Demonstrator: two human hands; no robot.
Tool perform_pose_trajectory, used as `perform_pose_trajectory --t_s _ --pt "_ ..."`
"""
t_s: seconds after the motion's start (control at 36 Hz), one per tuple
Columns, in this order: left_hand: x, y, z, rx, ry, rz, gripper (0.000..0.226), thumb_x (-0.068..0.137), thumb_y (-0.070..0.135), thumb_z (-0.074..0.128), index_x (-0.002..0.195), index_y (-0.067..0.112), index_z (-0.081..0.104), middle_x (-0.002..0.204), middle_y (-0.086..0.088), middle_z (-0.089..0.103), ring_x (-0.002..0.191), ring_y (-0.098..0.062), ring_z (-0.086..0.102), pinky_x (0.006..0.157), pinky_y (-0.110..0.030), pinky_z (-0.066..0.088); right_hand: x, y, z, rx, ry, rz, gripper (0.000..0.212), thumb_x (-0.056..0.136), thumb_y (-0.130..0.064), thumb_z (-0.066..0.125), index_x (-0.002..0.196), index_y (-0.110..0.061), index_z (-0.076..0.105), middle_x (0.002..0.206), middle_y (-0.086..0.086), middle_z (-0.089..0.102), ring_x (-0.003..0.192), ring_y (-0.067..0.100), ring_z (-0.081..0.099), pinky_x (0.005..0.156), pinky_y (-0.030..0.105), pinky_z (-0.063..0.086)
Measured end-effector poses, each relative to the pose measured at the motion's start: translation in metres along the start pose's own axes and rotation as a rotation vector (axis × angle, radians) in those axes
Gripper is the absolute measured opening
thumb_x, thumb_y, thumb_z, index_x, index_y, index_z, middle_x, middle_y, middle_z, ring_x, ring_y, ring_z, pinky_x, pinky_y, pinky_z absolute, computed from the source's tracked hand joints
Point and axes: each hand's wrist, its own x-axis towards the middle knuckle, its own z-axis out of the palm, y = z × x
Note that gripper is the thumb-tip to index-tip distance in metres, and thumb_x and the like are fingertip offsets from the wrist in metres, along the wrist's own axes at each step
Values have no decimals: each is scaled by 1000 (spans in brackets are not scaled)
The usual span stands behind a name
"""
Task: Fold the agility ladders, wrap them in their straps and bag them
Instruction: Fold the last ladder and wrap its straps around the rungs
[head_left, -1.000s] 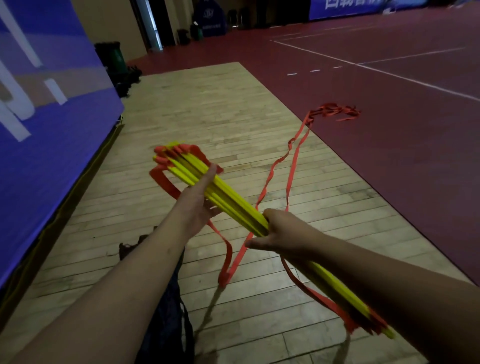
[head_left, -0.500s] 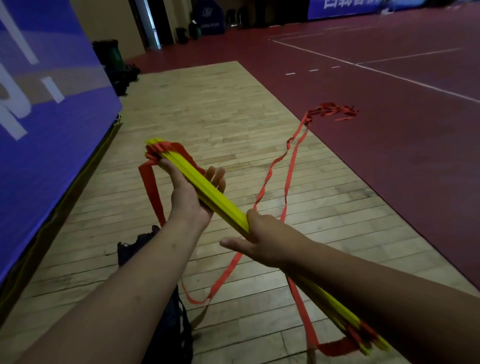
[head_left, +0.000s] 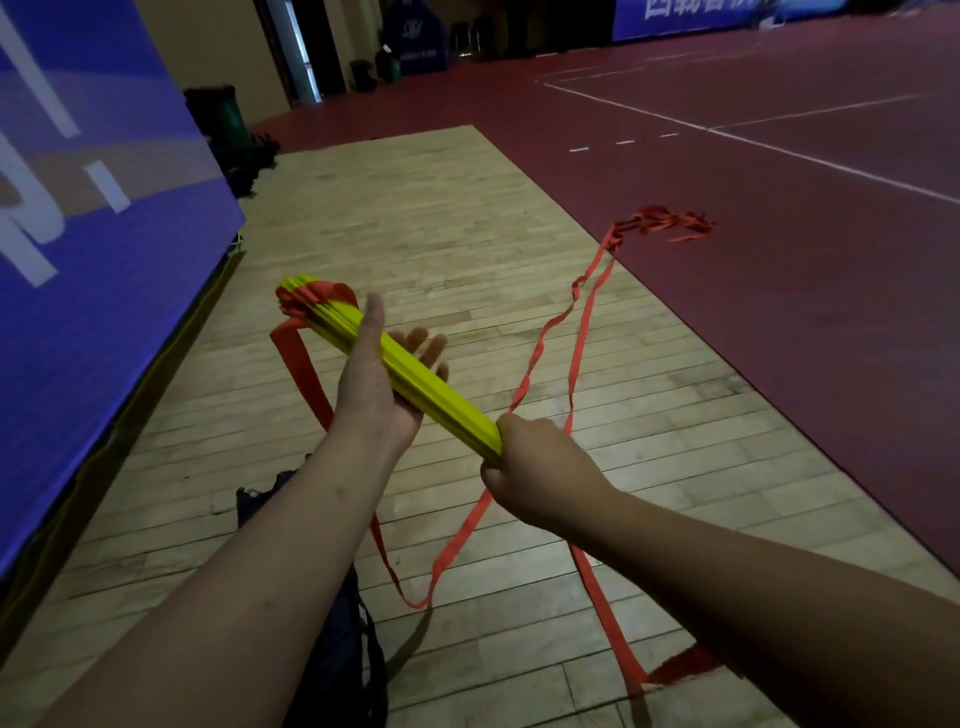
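A dark bag (head_left: 332, 654) lies crumpled on the wooden floor (head_left: 467, 234), nearest the viewer and partly under the left forearm; I cannot tell whether anything is in it.

Above it, both bare forearms reach forward. The right hand (head_left: 540, 478) has its fingers curled tight round the near end of the ladder bundle (head_left: 421, 382), knuckles up. The left hand (head_left: 379, 384) lies palm-up under the middle of the bundle. Its fingers (head_left: 431, 345) are loosely spread and showing on the far side, the thumb straight along the near side, so it cradles the bundle without clasping it.

The bundle is one stack of flat yellow rungs, held in the air and slanting away to the left; the rungs are too tightly packed to count. Orange-red straps (head_left: 460, 545) are bunched at its far end. One wide loop hangs down beside the left wrist, and another droops to the floor under the right hand. Two strap runs lead off across the boards to a tangled heap (head_left: 660, 221) on the red court floor (head_left: 779, 312).

A blue banner wall (head_left: 78, 234) stands on the left. Far back is one green bin (head_left: 223, 117), its contents hidden.
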Motion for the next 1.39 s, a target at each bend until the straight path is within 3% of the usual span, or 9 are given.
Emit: perform_pose_trajectory --t_s 0.19,0.33,0.44,0.67,0.75,0.86,1.03,1.19,1.39 --pt "-1 -2 1 -181 -40 -81 24 92 12 57 71 17 46 52 4 38 44 -9 43 54 -24 40 4 4 -6 85 -109 -60 46 91 -52 66 113 -15 52 92 1 60 80 18 60 71 34 52" --pt "-8 9 4 -330 -397 -56 8 80 17 55 73 15 53 54 5 38 47 -6 41 52 -19 39 12 20 -31 946 -487 120 55 81 -45 78 120 -10 62 110 15 72 103 36 70 98 55 54" --pt "-17 15 14 -197 -524 -43 11 86 21 53 78 14 55 59 3 45 53 -9 49 57 -23 47 5 18 -31 1237 -945 40 25 94 -22 58 114 -7 52 96 17 72 78 28 70 78 39 56" --pt "-4 39 -5 1082 144 324 68 80 81 47 95 15 59 95 -2 65 92 -22 64 78 -34 48 12 25 -28 1166 -792 59 20 95 -16 61 79 -14 50 65 5 48 54 18 45 60 30 43" --pt "15 56 -24 1018 210 502 90 63 90 58 118 21 40 128 -7 48 118 -22 50 96 -38 44 11 32 -27 1127 -864 68 21 94 -18 63 78 -13 51 64 6 50 52 18 47 60 30 43" --pt "28 66 -36 532 -94 456 120 54 73 80 147 14 33 137 -3 51 128 -19 50 105 -37 44 9 29 -26 1132 -1018 11 29 96 -16 51 67 -12 53 56 2 54 44 13 48 55 25 43" --pt "6 39 -28 156 -413 48 100 35 66 91 112 9 62 90 -6 71 84 -23 70 72 -34 58 11 18 -22 1197 -1069 -24 28 93 -15 49 66 -14 56 55 2 56 42 13 49 53 24 43" --pt "-14 0 -10 305 -661 -162 71 59 53 88 109 6 68 99 -13 72 99 -28 69 88 -41 58 19 16 -33 1448 -953 9 17 75 -22 72 75 -11 59 58 4 58 41 13 52 49 22 43" --pt "-28 -28 20 325 -407 -69 36 95 38 57 71 13 68 73 -4 66 76 -18 65 75 -31 52 20 12 -39 1423 -799 114 29 93 -36 61 91 -7 63 79 11 69 67 18 68 63 27 58"
